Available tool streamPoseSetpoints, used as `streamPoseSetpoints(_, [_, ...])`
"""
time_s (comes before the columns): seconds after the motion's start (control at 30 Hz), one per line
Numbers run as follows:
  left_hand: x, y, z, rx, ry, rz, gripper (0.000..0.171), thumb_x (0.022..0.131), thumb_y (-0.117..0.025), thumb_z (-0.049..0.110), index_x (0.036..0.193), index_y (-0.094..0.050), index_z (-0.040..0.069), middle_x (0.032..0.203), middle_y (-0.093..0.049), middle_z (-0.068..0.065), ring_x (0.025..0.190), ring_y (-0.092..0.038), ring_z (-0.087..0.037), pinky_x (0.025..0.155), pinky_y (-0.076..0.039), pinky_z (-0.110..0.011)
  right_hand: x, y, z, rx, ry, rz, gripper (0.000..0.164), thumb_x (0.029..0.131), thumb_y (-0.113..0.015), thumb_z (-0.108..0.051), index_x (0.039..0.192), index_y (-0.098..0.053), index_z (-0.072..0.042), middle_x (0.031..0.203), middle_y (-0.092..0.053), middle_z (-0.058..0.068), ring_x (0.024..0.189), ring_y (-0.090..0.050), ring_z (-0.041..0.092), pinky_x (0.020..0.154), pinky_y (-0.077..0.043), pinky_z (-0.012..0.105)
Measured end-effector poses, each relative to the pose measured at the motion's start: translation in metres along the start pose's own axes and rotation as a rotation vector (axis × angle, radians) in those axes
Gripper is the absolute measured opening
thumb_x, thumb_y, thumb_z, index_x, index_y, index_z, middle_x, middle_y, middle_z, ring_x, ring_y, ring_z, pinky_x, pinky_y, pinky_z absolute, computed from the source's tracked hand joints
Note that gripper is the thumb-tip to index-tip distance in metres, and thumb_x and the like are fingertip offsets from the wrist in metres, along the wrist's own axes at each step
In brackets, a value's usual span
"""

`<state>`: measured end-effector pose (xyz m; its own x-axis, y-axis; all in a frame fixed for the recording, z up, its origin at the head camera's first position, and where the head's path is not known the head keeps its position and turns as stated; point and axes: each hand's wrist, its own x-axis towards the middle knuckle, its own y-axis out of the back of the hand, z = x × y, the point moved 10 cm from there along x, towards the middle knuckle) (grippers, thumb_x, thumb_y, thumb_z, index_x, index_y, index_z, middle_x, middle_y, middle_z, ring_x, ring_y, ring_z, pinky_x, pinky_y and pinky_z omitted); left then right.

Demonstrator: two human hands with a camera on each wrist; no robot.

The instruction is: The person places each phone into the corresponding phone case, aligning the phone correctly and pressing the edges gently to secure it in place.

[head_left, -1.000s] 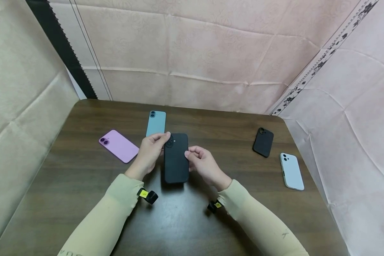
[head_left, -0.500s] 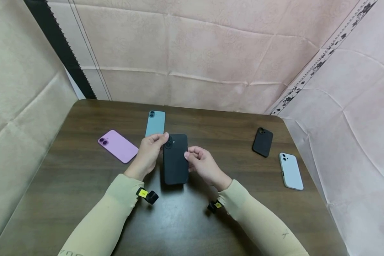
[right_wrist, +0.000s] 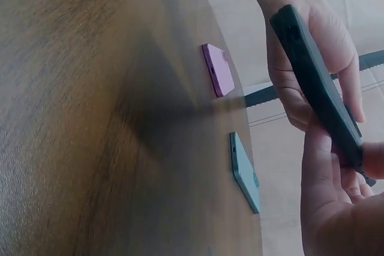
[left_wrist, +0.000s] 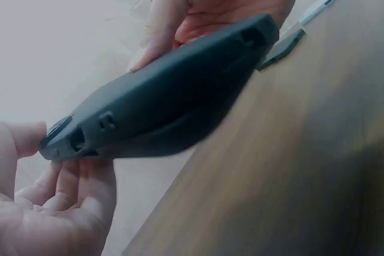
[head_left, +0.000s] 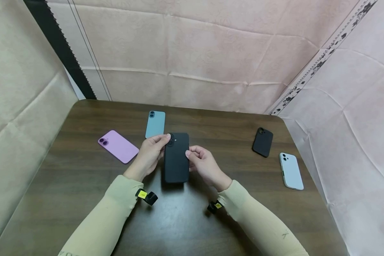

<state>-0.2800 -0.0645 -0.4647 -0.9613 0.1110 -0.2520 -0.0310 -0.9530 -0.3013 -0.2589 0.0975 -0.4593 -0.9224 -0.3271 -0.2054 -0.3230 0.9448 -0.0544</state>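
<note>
A black phone case [head_left: 176,160] is held up over the middle of the table between both hands, its back with the camera ring facing up. My left hand [head_left: 149,153] pinches its upper left corner near the camera, thumb on top and fingers beneath. On the other long side, my right hand [head_left: 205,165] pinches the edge at mid-height between thumb and curled fingers. The left wrist view shows the case [left_wrist: 174,97] tilted, with side cutouts and a bulging lower edge. In the right wrist view the case [right_wrist: 318,82] is edge-on; its inside is hidden.
A lilac phone [head_left: 119,146] lies left of the hands, and a light blue phone [head_left: 155,123] just behind them. On the right lie a smaller black phone case [head_left: 262,142] and a pale blue phone [head_left: 292,171]. Cloth walls [head_left: 211,49] surround the wooden table [head_left: 224,128].
The case has shifted very slightly up and right in the head view since half a second ago, the left hand moving with it. Both grips stay the same.
</note>
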Motion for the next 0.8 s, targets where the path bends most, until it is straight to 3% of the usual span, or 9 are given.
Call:
streamPoseSetpoints(0.23, [-0.0019, -0.0071, -0.0045, 0.005, 0.008, -0.079, 0.052, 0.091, -0.065, 0.043, 0.123, -0.06, 0.003, 0.107, -0.067, -0.01, 0.094, -0.064, -0.017, 0.081, -0.054, -0.03, 0.0012, 0.0046, -0.0031, 0.042, 0.023, 0.029, 0.023, 0.1, -0.057, -0.02, 0.11, -0.058, 0.0, 0.092, -0.07, 0.01, 0.076, -0.067, 0.02, 0.067, -0.056, 0.036])
streamPoseSetpoints(0.43, [-0.0023, -0.0074, -0.0025, 0.063, -0.029, -0.065, 0.05, 0.092, -0.064, 0.043, 0.122, -0.061, 0.003, 0.112, -0.066, -0.011, 0.099, -0.064, -0.02, 0.084, -0.054, -0.031, 0.0002, 0.0059, -0.0042, 0.051, 0.02, 0.036, 0.022, 0.1, -0.055, -0.02, 0.11, -0.057, 0.0, 0.093, -0.07, 0.01, 0.078, -0.068, 0.021, 0.068, -0.056, 0.037])
streamPoseSetpoints(0.6, [-0.0025, -0.0058, -0.0002, 0.087, -0.061, -0.034, 0.04, 0.095, -0.062, 0.037, 0.115, -0.062, 0.001, 0.105, -0.067, -0.008, 0.095, -0.063, -0.018, 0.082, -0.052, -0.028, -0.0002, 0.0046, -0.003, 0.049, 0.012, 0.023, 0.022, 0.1, -0.055, -0.02, 0.109, -0.057, 0.0, 0.094, -0.07, 0.01, 0.078, -0.068, 0.02, 0.067, -0.056, 0.036])
streamPoseSetpoints(0.8, [-0.0014, -0.0065, -0.0035, 0.079, -0.048, -0.033, 0.042, 0.094, -0.062, 0.039, 0.115, -0.062, 0.002, 0.105, -0.067, -0.008, 0.093, -0.063, -0.017, 0.08, -0.053, -0.028, 0.0007, 0.006, -0.0028, 0.049, 0.007, 0.026, 0.023, 0.1, -0.055, -0.021, 0.111, -0.057, -0.001, 0.094, -0.07, 0.01, 0.078, -0.067, 0.02, 0.066, -0.055, 0.035])
